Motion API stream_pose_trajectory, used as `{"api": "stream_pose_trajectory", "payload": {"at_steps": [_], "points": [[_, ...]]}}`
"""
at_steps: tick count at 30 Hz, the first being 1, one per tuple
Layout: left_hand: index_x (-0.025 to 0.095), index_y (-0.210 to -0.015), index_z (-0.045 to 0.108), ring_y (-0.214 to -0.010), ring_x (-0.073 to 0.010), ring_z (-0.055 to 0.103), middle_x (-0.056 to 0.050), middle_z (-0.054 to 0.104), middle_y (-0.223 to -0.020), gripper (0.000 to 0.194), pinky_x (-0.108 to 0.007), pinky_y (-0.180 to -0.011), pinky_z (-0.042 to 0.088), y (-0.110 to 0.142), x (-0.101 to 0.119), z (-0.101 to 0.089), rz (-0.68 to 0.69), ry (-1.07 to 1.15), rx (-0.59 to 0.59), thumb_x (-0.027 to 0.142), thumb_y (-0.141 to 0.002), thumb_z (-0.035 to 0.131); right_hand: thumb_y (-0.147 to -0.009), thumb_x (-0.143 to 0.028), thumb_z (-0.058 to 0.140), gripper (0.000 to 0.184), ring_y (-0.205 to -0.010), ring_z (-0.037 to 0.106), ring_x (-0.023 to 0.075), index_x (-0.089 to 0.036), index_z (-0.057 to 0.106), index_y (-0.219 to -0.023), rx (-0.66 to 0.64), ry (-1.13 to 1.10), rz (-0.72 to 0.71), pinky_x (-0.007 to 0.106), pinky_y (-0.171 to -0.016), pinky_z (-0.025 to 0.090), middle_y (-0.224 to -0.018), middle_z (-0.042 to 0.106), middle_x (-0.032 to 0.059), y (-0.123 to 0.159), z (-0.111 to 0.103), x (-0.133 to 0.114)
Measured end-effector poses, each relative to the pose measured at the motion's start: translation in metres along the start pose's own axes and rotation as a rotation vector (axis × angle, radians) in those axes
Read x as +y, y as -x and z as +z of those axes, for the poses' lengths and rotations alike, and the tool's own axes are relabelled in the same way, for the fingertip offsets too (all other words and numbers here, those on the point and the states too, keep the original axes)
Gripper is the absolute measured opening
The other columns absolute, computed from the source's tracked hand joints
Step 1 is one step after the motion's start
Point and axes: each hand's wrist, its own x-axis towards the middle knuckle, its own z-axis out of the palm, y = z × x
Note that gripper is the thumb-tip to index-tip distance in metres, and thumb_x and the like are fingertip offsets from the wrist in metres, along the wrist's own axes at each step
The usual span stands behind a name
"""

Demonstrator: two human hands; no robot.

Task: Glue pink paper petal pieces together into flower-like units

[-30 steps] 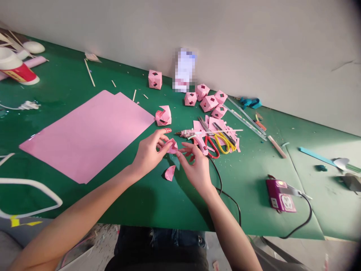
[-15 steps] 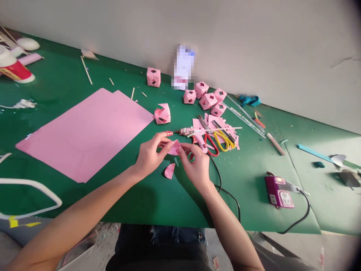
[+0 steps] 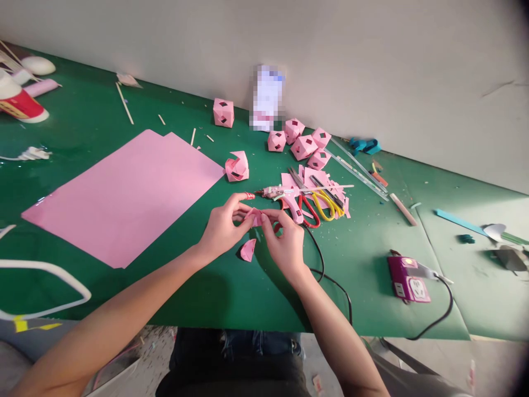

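Observation:
Between my two hands is a small folded piece of pink paper (image 3: 257, 218). My left hand (image 3: 225, 223) pinches its left side, and my right hand (image 3: 284, 234) pinches the right side with thumb and fingers. Just below them a second curved pink paper piece (image 3: 248, 250) lies on the green table. Beyond my fingertips a pink glue gun (image 3: 285, 194) rests on its side, nozzle to the left. A partly open pink paper shape (image 3: 237, 167) sits farther back, near the corner of a large pink sheet (image 3: 124, 198).
Pink paper cubes with diamond holes (image 3: 305, 147) stand by the wall near a blurred phone (image 3: 268, 98). Red scissors (image 3: 309, 212) and yellow scissors (image 3: 324, 205) lie on paper scraps. A purple power socket (image 3: 409, 279) is on the right, and the glue gun's black cord (image 3: 321, 259) curves past my right wrist.
My hands have drawn slightly closer together, and the pink paper between them looks more folded and is more covered by my fingers. The other things stay in place.

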Motion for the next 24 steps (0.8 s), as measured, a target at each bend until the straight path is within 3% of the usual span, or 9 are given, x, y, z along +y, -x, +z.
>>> {"api": "stream_pose_trajectory", "payload": {"at_steps": [4,12,16,24], "points": [[0.022,-0.123,0.06,-0.087,-0.0187,0.082,-0.004,0.083,-0.099,0.033,-0.03,-0.082,0.069,-0.002,-0.001,-0.001,-0.052,0.038,0.027,0.029,-0.093,0.069,-0.104,-0.039,0.057,0.021,-0.084,0.077,0.0203,-0.025,0.073,-0.104,-0.022,-0.007,0.012,0.034,-0.074,0.058,-0.095,0.084,0.0029,0.001,0.002,0.001],[0.023,-0.122,0.06,-0.091,-0.0203,0.083,-0.003,0.084,-0.096,0.031,-0.033,-0.085,0.069,-0.002,-0.003,-0.002,-0.001,-0.041,0.004,0.025,-0.092,0.067,-0.097,-0.043,0.068,0.019,-0.082,0.074,0.0215,-0.025,0.074,-0.103,-0.048,0.049,0.046,0.035,-0.074,0.058,-0.095,0.084,0.0027,-0.001,0.005,0.001],[0.024,-0.124,0.059,-0.088,-0.0201,0.083,-0.002,0.084,-0.095,0.031,-0.033,-0.084,0.069,-0.003,-0.006,-0.002,0.008,-0.038,-0.019,0.028,-0.094,0.067,-0.104,-0.04,0.058,0.024,-0.079,0.071,0.0213,-0.025,0.075,-0.094,-0.053,0.073,-0.01,0.035,-0.075,0.056,-0.09,0.082,0.0038,-0.004,0.003,0.004],[0.023,-0.124,0.06,-0.09,-0.0197,0.082,-0.003,0.083,-0.097,0.03,-0.032,-0.083,0.069,-0.002,-0.007,-0.002,0.022,-0.08,-0.012,0.028,-0.094,0.066,-0.102,-0.039,0.055,0.027,-0.074,0.069,0.021,-0.024,0.068,-0.083,-0.036,0.069,-0.013,0.033,-0.071,0.053,-0.083,0.078,0.0056,-0.004,0.009,0.011]]}}
